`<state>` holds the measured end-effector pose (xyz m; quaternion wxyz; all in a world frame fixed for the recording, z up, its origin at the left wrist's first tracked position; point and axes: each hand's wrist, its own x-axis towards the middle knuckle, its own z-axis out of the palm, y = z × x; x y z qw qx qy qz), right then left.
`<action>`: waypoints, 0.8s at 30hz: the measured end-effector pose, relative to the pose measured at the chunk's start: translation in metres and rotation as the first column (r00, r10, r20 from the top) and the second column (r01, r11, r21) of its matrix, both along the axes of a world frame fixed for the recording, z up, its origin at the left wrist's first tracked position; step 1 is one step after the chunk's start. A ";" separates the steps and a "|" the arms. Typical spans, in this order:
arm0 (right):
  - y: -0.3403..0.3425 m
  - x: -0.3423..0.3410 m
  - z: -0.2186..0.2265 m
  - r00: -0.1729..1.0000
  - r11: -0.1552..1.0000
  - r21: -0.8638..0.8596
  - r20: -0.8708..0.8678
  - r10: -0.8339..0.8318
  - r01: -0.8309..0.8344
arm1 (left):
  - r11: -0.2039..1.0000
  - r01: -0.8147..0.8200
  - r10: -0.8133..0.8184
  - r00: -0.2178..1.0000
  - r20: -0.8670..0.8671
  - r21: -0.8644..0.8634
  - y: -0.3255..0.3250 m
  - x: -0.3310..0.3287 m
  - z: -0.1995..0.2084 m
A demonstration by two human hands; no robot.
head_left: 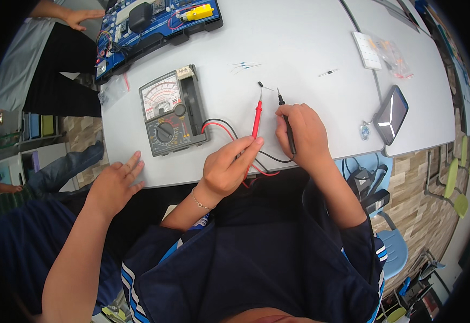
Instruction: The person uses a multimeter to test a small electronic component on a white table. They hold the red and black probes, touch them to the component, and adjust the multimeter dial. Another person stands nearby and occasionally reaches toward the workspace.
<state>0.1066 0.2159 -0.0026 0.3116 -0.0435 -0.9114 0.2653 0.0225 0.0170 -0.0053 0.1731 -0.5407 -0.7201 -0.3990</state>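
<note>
"What place is this?"
"Looks like a classroom for electric things: a dial meter (pixel 173 112) and blue parts kit (pixel 157 30) are on the white tabletop (pixel 310 32), with chairs (pixel 393 252) nearby."

Left fingers (pixel 244 144) hide part of the red probe (pixel 257 119).

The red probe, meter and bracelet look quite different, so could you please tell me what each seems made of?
Red probe: probably smooth plastic, evenly coloured, with a thin tip that looks like metal.
Meter: likely hard, matte grey plastic, judging by its moulded edges.
Bracelet: apparently shiny metal, from its fine links, though exactly which metal is unclear.
</note>
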 end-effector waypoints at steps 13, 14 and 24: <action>0.001 0.000 -0.001 0.995 0.998 0.042 0.083 0.048 -0.051 | 1.000 -0.005 0.005 1.000 -0.025 -0.019 0.005 -0.002 0.003; 0.001 0.000 -0.001 0.994 0.997 0.044 0.091 0.052 -0.056 | 1.000 -0.009 0.009 1.000 -0.020 -0.021 0.005 -0.002 0.003; 0.000 -0.004 -0.004 0.996 0.994 0.089 0.068 0.056 -0.062 | 1.000 -0.007 0.007 0.999 -0.034 -0.015 0.001 -0.001 0.002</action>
